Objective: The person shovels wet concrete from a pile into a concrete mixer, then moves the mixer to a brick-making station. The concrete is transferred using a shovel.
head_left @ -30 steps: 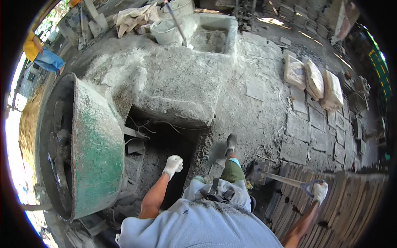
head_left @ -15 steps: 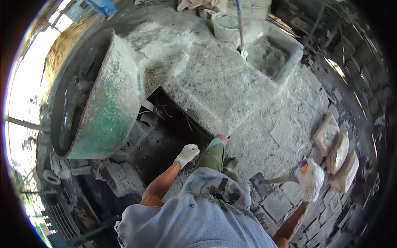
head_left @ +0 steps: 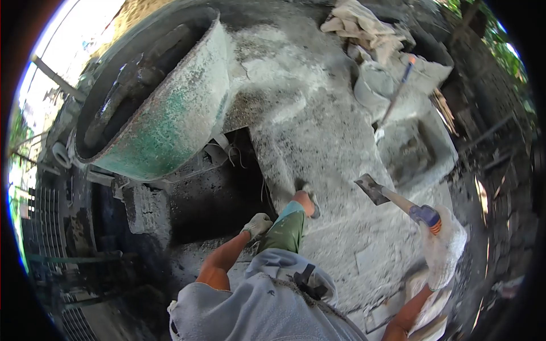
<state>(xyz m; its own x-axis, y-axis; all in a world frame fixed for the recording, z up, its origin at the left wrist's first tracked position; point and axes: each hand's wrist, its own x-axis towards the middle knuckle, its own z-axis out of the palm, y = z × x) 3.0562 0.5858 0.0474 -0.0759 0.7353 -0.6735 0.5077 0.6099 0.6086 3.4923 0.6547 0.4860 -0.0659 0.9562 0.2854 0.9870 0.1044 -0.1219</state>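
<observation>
Right hand: the right hand (head_left: 442, 245) wears a white glove and its fingers are clenched around the handle end of a shovel (head_left: 392, 198). It is raised at the right side of the view, above the grey slab (head_left: 324, 142).
Shovel: it has a wooden shaft with a blue grip at the hand. The small dark blade points to the upper left and hangs over the slab, near the raised foot. I cannot tell if the blade touches the slab.
Left hand: the left hand (head_left: 257, 224) is also in a white glove. The fingers are curled in loosely and grasp nothing. It hangs beside the left knee, over the dark pit (head_left: 210, 199).
Leg: one leg in green shorts (head_left: 285, 228) is lifted, and the foot (head_left: 307, 202) stands on the edge of the slab, just beside the pit.
Mixer: a big green drum (head_left: 170, 113), much covered with cement, lies tilted at the upper left. Its open mouth faces the upper left. It is next to the pit and touches the corner of the slab area.
Slab: rough, grey, covered with cement dust and powder.
Trough: a grey trough (head_left: 418, 148) is at the right end of the slab. A second tool with a long handle (head_left: 395, 96) stands in it, tilted.
Bucket: a grey bucket (head_left: 372, 85) is just beside that handle.
Cloth: a pile of pale sacks (head_left: 364, 25) lies at the top, well apart from both hands.
</observation>
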